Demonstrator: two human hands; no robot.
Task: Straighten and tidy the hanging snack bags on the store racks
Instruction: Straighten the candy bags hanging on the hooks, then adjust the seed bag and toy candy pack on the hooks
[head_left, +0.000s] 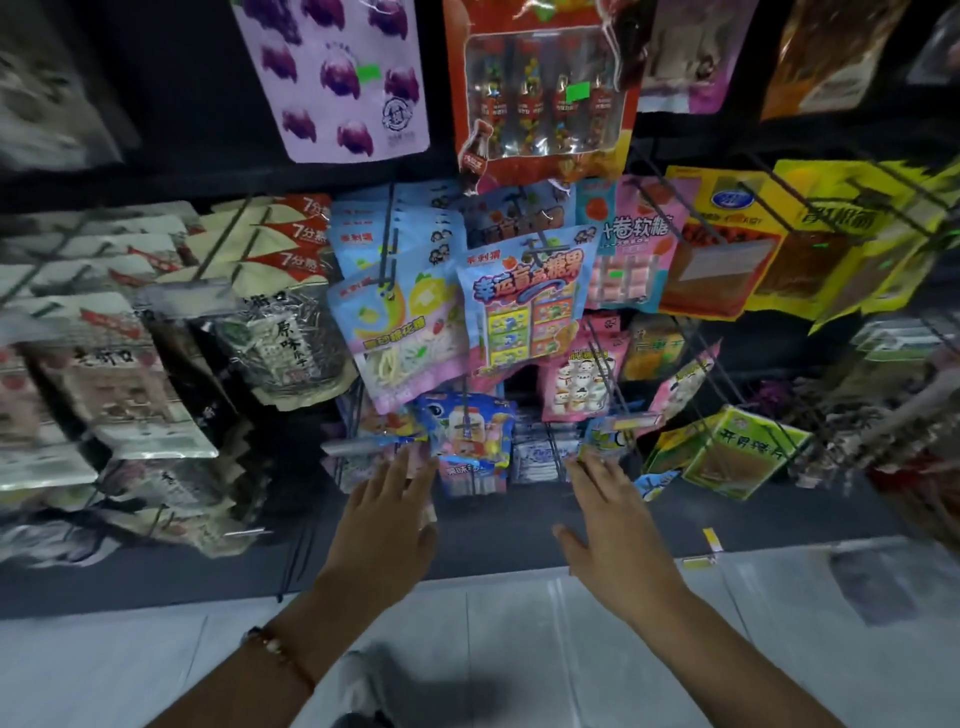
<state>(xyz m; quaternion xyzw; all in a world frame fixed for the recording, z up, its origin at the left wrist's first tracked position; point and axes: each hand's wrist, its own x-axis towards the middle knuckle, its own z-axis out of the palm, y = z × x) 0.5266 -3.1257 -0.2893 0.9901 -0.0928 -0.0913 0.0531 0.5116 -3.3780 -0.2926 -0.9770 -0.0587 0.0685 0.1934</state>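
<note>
Both flat, fingers straight: left hand (387, 512) touching blue cartoon candy bag (470, 434), right hand (610, 512) touching small blue bag (605, 441).

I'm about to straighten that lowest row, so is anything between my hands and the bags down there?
Nothing visible blocks them. The left hand reaches the blue cartoon bag, and the right hand reaches the small blue bag, both with straight fingers.

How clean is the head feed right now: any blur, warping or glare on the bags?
Head view: centre is fairly sharp, the blue candy bag legible; left bags and right edge smear with blur; wide-angle lens bends the hooks outward; glare on the clear red pack; floor bright; both hands evenly lit.
</note>
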